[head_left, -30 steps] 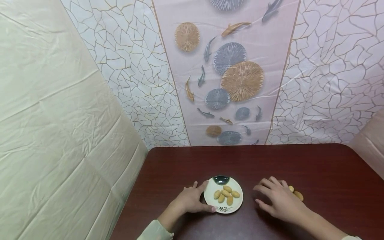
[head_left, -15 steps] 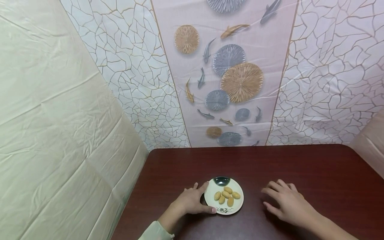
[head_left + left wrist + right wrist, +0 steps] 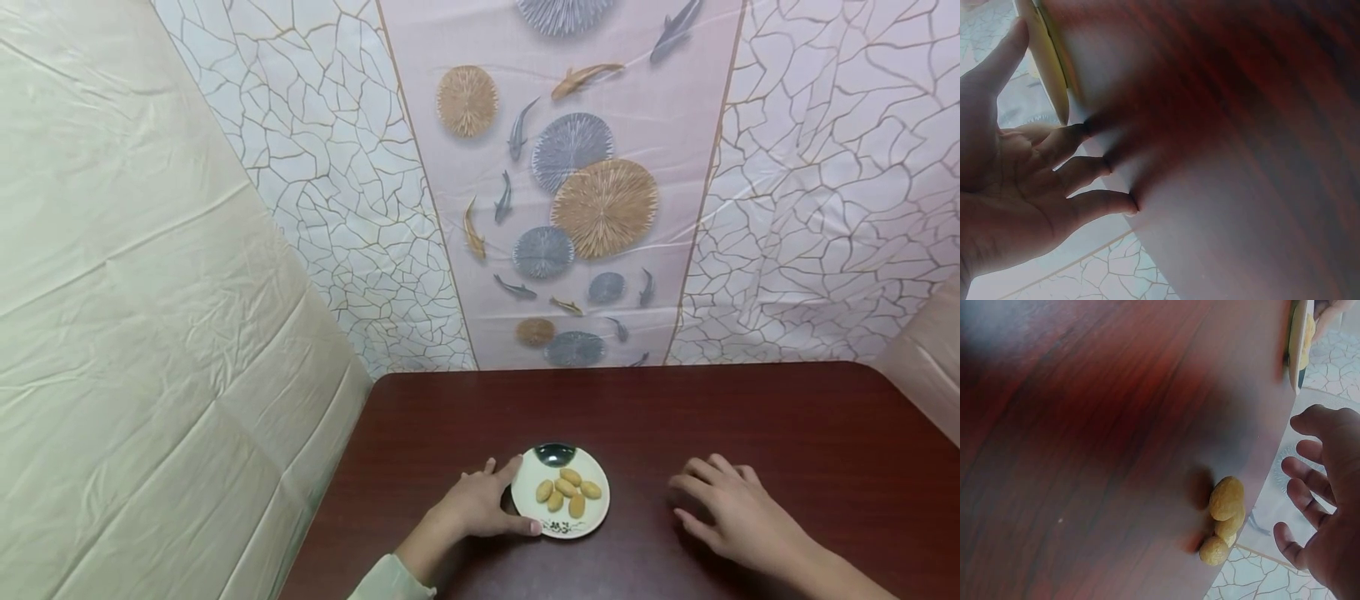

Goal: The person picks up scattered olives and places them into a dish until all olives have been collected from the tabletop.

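A small round white plate point(image 3: 592, 515) with a dark green patch and a floral mark lies on the table, bearing several tan oval nut-like pieces point(image 3: 566, 487). At its left rim my left hand point(image 3: 480, 502) rests with thumb and forefinger spread along the edge; the left wrist view shows the other fingers extended towards the table. To the right of the plate, my right hand point(image 3: 738, 510) hovers low with loosely bent fingers and holds nothing visible. More tan pieces point(image 3: 1227, 498) lie on the table near it in the right wrist view; in the head view this hand hides them.
The dark red-brown table point(image 3: 637, 408) has rounded far corners. Behind it hangs a patterned cloth point(image 3: 585, 250) with fish and round motifs. A pale quilted cloth point(image 3: 187, 333) stands along the left side, and another covers the right.
My right hand has moved rightwards and slightly nearer, over the loose tan pieces, which it now covers in the head view. The left hand and the plate stay in place.
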The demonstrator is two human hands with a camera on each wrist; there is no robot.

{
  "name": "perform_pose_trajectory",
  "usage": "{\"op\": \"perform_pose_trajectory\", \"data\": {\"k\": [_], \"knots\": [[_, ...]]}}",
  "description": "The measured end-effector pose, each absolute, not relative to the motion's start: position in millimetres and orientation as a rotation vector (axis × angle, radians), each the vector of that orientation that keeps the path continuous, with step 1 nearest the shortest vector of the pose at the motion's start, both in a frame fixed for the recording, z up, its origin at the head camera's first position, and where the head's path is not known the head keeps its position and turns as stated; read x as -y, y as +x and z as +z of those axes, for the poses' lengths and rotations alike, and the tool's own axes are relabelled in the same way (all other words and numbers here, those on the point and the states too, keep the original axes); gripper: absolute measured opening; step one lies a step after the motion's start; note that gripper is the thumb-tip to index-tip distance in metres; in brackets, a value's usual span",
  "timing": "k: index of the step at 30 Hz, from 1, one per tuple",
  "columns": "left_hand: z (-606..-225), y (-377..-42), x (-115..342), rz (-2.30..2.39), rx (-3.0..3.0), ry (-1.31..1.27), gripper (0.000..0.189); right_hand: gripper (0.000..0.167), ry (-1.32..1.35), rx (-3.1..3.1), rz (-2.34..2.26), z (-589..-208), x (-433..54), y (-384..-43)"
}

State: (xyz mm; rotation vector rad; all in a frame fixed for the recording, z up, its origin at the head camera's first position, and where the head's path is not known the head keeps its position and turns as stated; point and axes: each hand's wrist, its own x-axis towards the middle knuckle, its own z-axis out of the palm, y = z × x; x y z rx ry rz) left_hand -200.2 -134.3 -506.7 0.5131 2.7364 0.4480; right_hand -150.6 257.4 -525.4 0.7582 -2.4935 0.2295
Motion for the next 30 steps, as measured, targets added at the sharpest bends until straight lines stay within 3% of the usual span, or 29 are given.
{"op": "perform_pose_trajectory", "data": {"k": [30], "knots": [[-507, -200, 135, 0.455, -2.735, 0.517, 0.117, 0.038, 0.652, 2.544, 0.150, -530, -276, -148]]}}
